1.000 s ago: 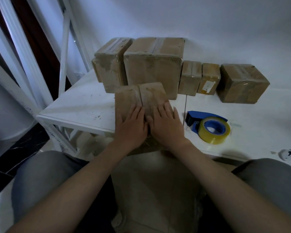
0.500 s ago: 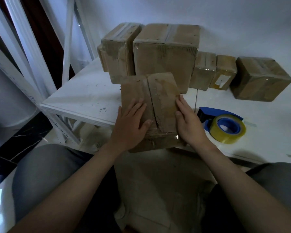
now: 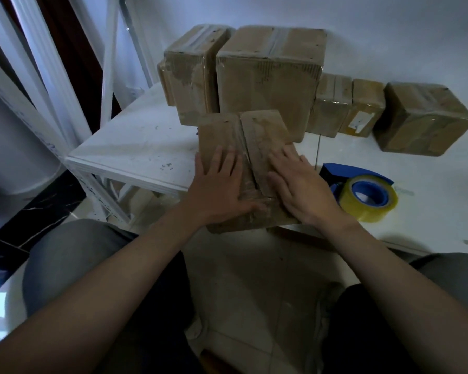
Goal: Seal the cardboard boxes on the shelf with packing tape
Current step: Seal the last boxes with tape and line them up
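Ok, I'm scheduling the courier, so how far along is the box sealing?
Mostly done, it seems. The boxes against the wall show glossy tape over their seams. In hand: the left hand and right hand press flat on the front box, where tape runs along its centre seam. Left: possibly that box's other faces, which are hidden; the tape dispenser lies idle beside it.

White shelf (image 3: 135, 147), pretty scuffed up with dark specks. Along the wall at the back there's a row of taped cardboard: tall box (image 3: 192, 76), big box (image 3: 268, 87), small box (image 3: 331, 109), labelled box (image 3: 365, 112) and a squat box (image 3: 422, 122) off to the right. A flat box (image 3: 262, 136) sits at the front edge, hanging over a bit, with a blue tape dispenser (image 3: 362, 193) and its yellowish roll just to its right.
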The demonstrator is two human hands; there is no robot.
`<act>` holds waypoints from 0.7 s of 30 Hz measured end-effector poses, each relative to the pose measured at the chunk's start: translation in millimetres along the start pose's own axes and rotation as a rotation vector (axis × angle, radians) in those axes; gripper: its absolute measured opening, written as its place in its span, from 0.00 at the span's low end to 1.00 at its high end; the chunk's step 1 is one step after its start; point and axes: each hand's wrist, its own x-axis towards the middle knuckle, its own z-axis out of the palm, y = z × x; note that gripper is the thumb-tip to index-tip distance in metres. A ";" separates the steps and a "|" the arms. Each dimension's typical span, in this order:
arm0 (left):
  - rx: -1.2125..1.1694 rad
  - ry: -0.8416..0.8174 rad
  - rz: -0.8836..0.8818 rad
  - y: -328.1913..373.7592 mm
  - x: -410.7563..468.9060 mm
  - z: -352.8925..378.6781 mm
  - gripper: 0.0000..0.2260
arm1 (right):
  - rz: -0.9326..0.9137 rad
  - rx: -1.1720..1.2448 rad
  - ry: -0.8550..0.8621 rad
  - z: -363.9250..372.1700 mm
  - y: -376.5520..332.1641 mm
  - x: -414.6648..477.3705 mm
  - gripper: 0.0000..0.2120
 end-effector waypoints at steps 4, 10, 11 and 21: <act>0.003 -0.023 0.041 -3.6 3.4 0.6 0.61 | -0.095 -0.173 -0.167 3.7 13.2 4.9 0.44; -0.029 0.056 0.214 -26.3 -3.3 4.4 0.53 | -0.119 0.017 -0.118 6.7 33.6 -2.0 0.49; -0.036 0.061 0.229 -30.2 -4.7 5.4 0.53 | -0.107 0.050 -0.117 7.1 34.1 -3.0 0.49; -0.189 -0.026 0.203 -62.1 2.2 -4.7 0.40 | -0.013 -0.186 -0.261 -16.8 15.6 -5.1 0.46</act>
